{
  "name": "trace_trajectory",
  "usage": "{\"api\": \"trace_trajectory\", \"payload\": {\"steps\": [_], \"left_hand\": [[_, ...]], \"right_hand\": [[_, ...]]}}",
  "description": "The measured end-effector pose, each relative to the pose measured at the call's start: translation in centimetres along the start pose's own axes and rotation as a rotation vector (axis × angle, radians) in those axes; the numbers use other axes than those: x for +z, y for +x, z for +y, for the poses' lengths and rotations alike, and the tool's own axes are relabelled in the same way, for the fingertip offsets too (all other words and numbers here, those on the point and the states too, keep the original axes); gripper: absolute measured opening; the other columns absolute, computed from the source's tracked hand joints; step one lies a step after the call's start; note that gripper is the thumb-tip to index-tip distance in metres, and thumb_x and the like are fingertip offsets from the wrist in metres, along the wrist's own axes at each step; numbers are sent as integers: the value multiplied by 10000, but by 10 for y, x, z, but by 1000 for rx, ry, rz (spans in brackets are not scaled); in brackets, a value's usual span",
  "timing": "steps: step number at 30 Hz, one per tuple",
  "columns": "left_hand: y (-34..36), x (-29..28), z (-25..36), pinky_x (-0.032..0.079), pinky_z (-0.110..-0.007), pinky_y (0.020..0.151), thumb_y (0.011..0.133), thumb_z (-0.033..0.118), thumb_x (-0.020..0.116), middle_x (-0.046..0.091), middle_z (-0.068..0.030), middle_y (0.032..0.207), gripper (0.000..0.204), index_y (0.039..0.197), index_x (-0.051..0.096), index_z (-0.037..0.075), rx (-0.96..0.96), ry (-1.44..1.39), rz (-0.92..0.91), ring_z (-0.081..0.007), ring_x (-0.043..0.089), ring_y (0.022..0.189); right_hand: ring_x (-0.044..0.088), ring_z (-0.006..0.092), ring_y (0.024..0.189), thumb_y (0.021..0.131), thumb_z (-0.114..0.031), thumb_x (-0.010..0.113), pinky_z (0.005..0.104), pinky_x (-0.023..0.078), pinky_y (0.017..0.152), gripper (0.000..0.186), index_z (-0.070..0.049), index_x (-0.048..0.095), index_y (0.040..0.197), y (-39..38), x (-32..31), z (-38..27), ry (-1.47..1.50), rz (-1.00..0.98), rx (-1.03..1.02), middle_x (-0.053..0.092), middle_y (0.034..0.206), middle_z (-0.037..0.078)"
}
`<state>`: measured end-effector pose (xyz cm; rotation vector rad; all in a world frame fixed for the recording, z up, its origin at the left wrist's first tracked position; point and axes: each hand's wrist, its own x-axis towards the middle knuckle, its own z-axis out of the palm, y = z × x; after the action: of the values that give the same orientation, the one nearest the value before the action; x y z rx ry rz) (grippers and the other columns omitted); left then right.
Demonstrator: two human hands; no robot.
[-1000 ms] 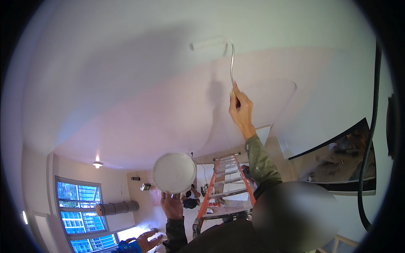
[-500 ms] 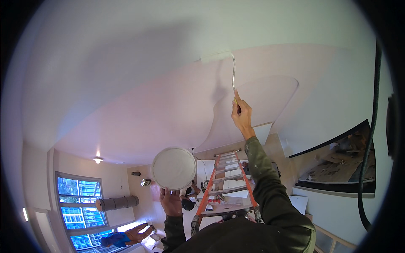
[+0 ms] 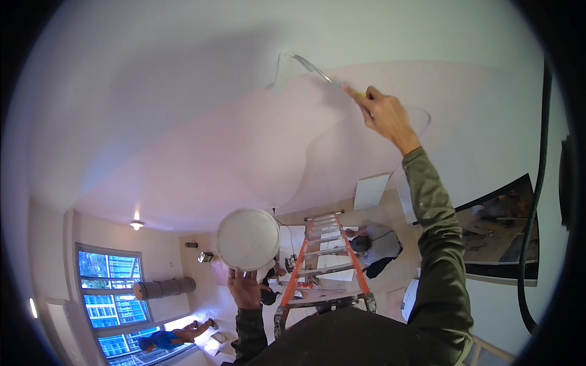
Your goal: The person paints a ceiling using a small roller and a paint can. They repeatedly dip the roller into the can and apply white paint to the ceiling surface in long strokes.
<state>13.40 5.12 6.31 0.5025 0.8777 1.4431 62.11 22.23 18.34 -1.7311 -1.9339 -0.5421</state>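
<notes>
My right hand (image 3: 381, 119) is closed on the yellow handle of a paint roller. Its bent metal frame reaches up-left to the pale roller head (image 3: 279, 70), at the white and pink painted ceiling (image 3: 232, 140) near the boundary between the two colours. My left hand (image 3: 244, 287), fingers curled at the lower rim, holds a round white container (image 3: 248, 238) below the roller. An orange ladder (image 3: 357, 268) stands beneath me, between my two arms.
A person in grey (image 3: 381, 241) crouches right of the ladder; another in blue (image 3: 165, 338) is lower left. A window (image 3: 110, 268), a rolled bundle (image 3: 165, 287) and a ceiling light (image 3: 137, 224) are left. A black hose (image 3: 537, 201) hangs at right, beside a dark framed panel (image 3: 500, 232).
My right hand has moved up and right. The roller head has swung from horizontal to nearly upright, further left. The container has risen slightly, and the person in grey has come into fuller view.
</notes>
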Motion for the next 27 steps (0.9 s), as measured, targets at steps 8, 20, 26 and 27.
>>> {"api": "trace_trajectory", "payload": {"steps": [8,20,26,27], "left_hand": [[2,-1,-6,505,-404,1031,980,104,576,581,-137,1314,369,1329,493,18,-18,-23,-1,-265,593,1193],[-3,9,-5,499,-405,1043,963,51,565,572,-144,1336,387,1340,484,11,-6,-50,-17,-272,588,1204],[2,3,-8,511,-418,1025,961,53,575,578,-146,1316,367,1319,504,16,-35,-74,-13,-285,590,1198],[4,0,-13,512,-440,1022,963,52,576,570,-159,1325,393,1343,487,14,-37,-90,-23,-304,591,1198]], "right_hand": [[620,279,595,862,-84,610,396,548,569,587,-337,561,1390,-16,-53,59,-194,-87,3,613,837,63],[617,305,615,828,-53,614,417,529,580,613,-323,575,1377,25,-51,32,-171,-39,-183,622,838,109],[586,304,582,894,-87,608,414,521,570,584,-361,538,1406,1,-82,75,-265,-117,-61,611,798,82],[573,305,571,920,-91,595,415,503,559,555,-348,537,1409,-3,-85,75,-251,-107,-54,594,776,87]]}}
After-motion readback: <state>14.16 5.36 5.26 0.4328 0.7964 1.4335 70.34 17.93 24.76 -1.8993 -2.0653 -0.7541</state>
